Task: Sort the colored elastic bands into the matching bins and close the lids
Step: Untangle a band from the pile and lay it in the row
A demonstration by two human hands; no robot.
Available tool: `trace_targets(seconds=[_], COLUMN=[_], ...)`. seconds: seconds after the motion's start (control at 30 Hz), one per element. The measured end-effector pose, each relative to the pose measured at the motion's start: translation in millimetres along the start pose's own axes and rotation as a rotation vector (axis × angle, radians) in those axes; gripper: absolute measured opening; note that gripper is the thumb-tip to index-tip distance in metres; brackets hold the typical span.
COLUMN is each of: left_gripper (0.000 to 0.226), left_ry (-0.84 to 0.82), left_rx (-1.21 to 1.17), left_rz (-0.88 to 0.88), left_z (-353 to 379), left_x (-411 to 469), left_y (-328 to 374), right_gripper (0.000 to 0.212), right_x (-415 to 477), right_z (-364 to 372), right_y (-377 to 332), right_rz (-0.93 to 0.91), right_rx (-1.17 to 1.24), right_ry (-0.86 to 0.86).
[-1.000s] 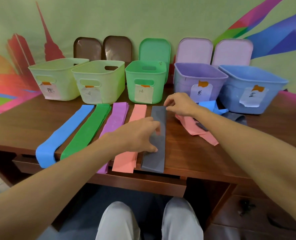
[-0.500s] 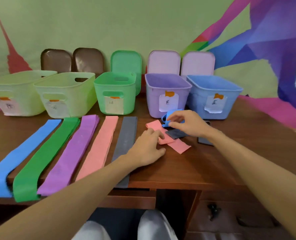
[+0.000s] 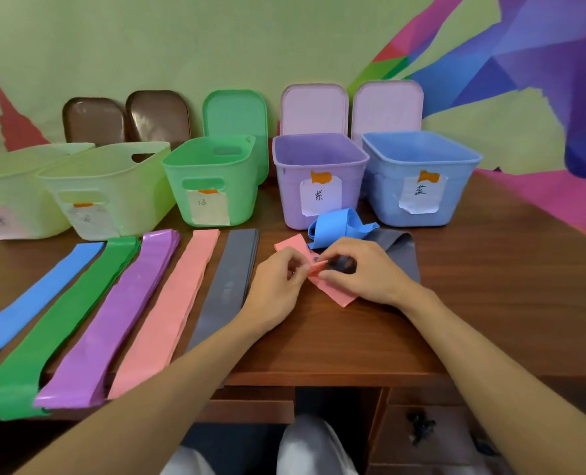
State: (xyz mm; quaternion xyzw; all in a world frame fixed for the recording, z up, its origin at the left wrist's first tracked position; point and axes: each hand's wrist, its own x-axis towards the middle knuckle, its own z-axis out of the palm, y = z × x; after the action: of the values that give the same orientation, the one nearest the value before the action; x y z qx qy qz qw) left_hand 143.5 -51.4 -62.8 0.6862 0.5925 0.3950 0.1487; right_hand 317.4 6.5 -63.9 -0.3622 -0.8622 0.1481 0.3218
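Five flat bands lie side by side on the desk: blue (image 3: 34,303), green (image 3: 68,320), purple (image 3: 120,310), pink (image 3: 168,303) and grey (image 3: 229,282). To their right is a loose pile: a pink band (image 3: 332,289), a curled blue band (image 3: 339,224) and a grey band (image 3: 401,248). My left hand (image 3: 277,286) and my right hand (image 3: 363,269) both pinch the loose pink band at its middle. Open bins stand behind: two pale green (image 3: 110,180), green (image 3: 212,173), purple (image 3: 319,162), blue (image 3: 418,159).
Lids lean on the wall behind the bins: two brown (image 3: 158,114), one green (image 3: 236,111), two pink (image 3: 315,108). The desk's front edge (image 3: 319,375) runs just under my forearms, with a drawer and cupboard door below. My knees show beneath.
My left hand left the flat grey band and moved right to the loose pile. Both hands now pinch the loose pink band. The view shifted right and closer.
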Motion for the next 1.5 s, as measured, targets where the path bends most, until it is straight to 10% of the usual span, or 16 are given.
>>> trace_targets(seconds=[0.3,0.43,0.63,0.83,1.2,1.5], left_gripper=[0.023,0.05,0.036,0.015,0.016,0.033], left_ry=[0.035,-0.005,-0.04,0.042,0.018,-0.257], left_rx=[-0.379,-0.272,-0.088,0.017,-0.586,-0.173], left_rz=[-0.032,-0.113,-0.28,-0.296,-0.398,-0.299], left_z=[-3,-2,1,3,-11,-23], left_x=[-4,0,19,33,43,30], left_y=[0,0,6,12,33,18], right_gripper=[0.005,0.014,0.01,0.012,0.015,0.013], right_x=[4,3,3,1,1,3], right_z=[-10,-23,-31,-35,-35,-36], right_y=[-8,-11,-11,-1,12,15], right_rz=[0.094,0.221,0.311,0.391,0.514,0.601], right_rx=[0.471,1.13,1.402,1.473,1.422,1.378], right_ry=[0.26,0.318,0.438,0.554,0.762,0.936])
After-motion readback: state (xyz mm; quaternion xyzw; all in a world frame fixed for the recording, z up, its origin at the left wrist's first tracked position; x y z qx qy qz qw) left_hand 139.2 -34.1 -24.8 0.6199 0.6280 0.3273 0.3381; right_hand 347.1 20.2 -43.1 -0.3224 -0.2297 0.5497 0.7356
